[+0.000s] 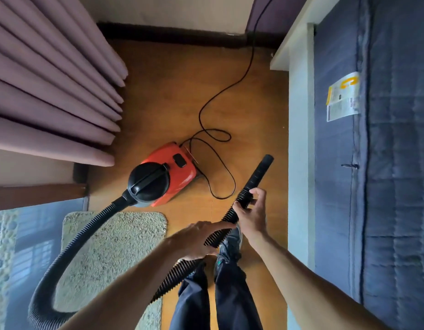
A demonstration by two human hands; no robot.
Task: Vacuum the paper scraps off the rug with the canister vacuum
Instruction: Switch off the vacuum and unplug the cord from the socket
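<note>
Evidently I was at the set-up step, with no suction work begun. My right hand (250,214) was closed around the ribbed hose (70,244) just behind the smooth black nozzle tube (259,171), fingers wrapped over the top of it, so the nozzle pointed up and away from my grip, well clear of the floor. My left hand (196,241) lay on the same hose a little further back toward me, palm down over the ribs; whether its fingers were truly clamped or only resting, I could not tell.

Beyond my grip and to its left sat the red canister vacuum (163,175) on the wooden floor (170,91), its black power cord (220,101) looping away toward the far wall. From the canister the hose swung out in a wide arc over the rug (115,236), which lay to the left of both hands and below them. No paper scraps showed on its shaggy pile from where I looked; they may have been too small to see.

By my judgement the next move called for turning the nozzle leftward and down onto the rug, with enough slack in the hose loop that it would not drag the canister or catch the cord.
</note>
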